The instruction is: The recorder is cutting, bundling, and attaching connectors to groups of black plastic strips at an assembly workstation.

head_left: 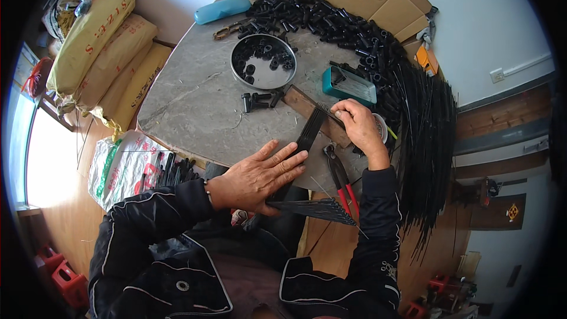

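My left hand (255, 177) lies with fingers stretched out over a flat row of thin black rods (311, 129). The row slants from my lap up to a wooden board (301, 104) on the table. Beside the far end of the rods, my right hand (357, 125) is closed in a pinch; what it holds is too small to make out. Below my left hand a fan of thin dark metal rods (319, 208) with looped ends sticks out to the right. Red-handled pliers (341, 178) lie at the table's near edge, between the rods and my right forearm.
A round metal tin (263, 85) with small black rings stands mid-table, near a teal box (348, 90). Black tubular parts (331, 20) heap along the back. Long black rods (426, 142) hang off the right edge. Yellow sacks (94, 41) are piled at left.
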Demonstrator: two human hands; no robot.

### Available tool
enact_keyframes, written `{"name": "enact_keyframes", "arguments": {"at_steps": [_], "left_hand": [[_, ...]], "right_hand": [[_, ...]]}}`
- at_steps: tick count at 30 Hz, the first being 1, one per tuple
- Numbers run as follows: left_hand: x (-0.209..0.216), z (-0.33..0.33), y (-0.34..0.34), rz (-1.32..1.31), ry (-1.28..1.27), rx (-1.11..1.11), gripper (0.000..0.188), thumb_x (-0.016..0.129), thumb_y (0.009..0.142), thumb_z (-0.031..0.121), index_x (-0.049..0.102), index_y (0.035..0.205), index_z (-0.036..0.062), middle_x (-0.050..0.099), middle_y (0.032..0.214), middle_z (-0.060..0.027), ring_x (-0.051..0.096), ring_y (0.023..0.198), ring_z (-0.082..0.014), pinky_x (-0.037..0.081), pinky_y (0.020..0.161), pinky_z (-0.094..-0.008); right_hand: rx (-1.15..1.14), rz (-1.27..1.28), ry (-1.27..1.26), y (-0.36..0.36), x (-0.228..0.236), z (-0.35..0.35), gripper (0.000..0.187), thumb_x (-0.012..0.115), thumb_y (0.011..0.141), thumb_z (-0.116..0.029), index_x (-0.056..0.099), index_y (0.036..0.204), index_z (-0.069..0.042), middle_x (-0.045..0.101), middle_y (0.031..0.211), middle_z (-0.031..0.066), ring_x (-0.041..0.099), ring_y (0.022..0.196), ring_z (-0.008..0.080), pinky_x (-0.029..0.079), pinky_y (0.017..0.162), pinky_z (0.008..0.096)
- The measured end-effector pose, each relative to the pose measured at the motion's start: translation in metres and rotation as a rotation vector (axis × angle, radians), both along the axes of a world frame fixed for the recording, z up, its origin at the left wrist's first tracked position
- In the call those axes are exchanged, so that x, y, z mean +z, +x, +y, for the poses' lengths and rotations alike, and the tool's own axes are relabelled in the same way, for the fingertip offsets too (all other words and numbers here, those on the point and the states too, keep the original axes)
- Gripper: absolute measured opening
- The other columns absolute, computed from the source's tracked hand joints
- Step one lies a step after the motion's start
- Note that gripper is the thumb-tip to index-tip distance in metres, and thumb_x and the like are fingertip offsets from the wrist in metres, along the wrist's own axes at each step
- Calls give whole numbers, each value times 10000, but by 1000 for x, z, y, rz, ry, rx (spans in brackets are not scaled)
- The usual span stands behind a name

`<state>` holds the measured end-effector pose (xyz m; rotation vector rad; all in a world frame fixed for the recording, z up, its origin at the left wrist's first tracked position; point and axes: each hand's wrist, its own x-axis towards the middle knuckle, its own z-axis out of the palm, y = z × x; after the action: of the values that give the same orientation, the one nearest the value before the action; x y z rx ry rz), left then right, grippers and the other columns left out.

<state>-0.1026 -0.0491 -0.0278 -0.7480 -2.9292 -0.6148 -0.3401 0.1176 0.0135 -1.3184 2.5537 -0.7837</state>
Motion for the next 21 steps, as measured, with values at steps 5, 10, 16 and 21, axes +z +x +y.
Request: {"name": "enact_keyframes", "arguments": {"at_steps": [5,10,16,21], "left_hand": [[1,1,-2,-3,-8,-1,1017,663,708,636,321,1452,33,166,1571,-141,102,1468,-289,76,1181,-480],[-1,0,-3,19,0,2,1030,669,699,633,317,1451,26,169,1571,-143,112,1466,-294,86,1179,-482],[-2,-3,5,89,14,-42,910,691,713,578,404,1418,79,211,1564,-110,133,1461,-301,96,1167,-524],[63,-37,18,255,147,-235,645,713,779,369,525,1344,120,409,1477,-104,297,1407,-304,280,1102,-499]], "right_hand": [[-120,-33,-255,7,-12,-19,122,566,841,28,596,957,1,639,895,126,623,800,234,478,719,331],[-31,610,-377,30,9,-10,124,586,811,27,625,914,-29,628,895,104,595,857,299,473,771,375],[258,655,75,90,-20,-6,379,576,807,-106,613,1183,-125,523,1307,70,397,1290,332,287,1041,551],[264,569,-56,97,-3,-18,301,601,816,-135,604,1117,-126,583,1200,56,463,1238,319,284,1035,586]]}}
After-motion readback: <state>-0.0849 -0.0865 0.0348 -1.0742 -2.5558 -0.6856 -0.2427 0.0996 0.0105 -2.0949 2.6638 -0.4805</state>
